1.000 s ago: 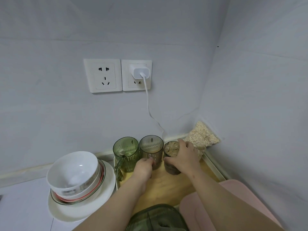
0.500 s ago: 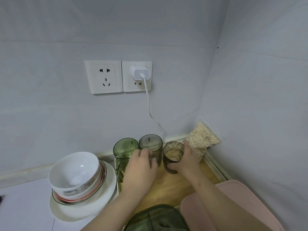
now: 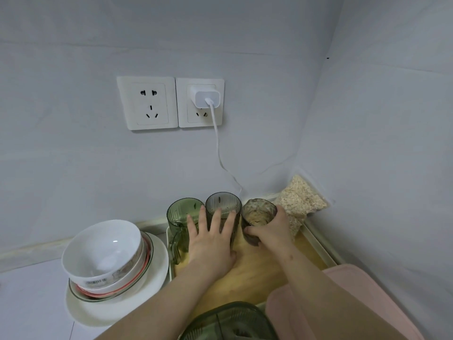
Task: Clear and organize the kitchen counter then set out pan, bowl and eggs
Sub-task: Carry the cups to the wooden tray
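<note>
Gripping hand: the right hand [image 3: 272,229] curls its fingers and thumb round a brown mottled glass tumbler [image 3: 257,214], which stands on a pale-rimmed wooden tray [image 3: 259,273].
Pushing hand: the left hand [image 3: 210,239] is spread flat with straight fingers. It presses against a smoky ribbed glass tumbler [image 3: 223,204] and a green ribbed glass mug [image 3: 180,217] at its fingertips.
Bowl: a white ceramic bowl [image 3: 103,251] sits on stacked plates just left of the left hand — pan and eggs are not in view.
Beyond the right hand: a clear bag of oats [image 3: 301,200] is wedged in the corner.
Risk, glasses: the three stand almost touching, so a hard shove from the flat hand could clash glass on glass or tip the mug.
Risk, cable: a white charger cable [image 3: 216,136] hangs behind the tumblers — crowding them back may snag it.
</note>
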{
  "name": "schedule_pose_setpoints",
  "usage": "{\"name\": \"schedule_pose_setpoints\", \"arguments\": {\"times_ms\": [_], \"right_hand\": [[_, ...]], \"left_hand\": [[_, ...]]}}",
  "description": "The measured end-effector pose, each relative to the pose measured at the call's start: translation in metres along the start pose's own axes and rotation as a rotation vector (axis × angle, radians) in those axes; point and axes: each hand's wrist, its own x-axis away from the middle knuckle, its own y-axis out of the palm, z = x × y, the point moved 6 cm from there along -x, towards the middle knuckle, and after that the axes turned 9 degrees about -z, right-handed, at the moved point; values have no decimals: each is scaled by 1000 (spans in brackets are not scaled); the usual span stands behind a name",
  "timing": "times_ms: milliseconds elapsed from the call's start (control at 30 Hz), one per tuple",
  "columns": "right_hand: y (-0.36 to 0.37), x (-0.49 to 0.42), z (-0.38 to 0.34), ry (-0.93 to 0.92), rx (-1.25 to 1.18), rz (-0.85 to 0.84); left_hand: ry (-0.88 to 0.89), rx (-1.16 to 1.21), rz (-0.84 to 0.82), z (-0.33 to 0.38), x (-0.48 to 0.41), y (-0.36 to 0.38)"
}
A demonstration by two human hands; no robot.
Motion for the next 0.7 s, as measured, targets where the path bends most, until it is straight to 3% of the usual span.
{"name": "schedule_pose_setpoints", "arguments": {"times_ms": [267, 700], "right_hand": [[-2, -19, -6, -44, 29, 8], [8, -26, 0, -79, -304, -44]], "left_hand": [[1, -6, 15, 1, -4, 2], [16, 13, 61, 0, -7, 3]]}}
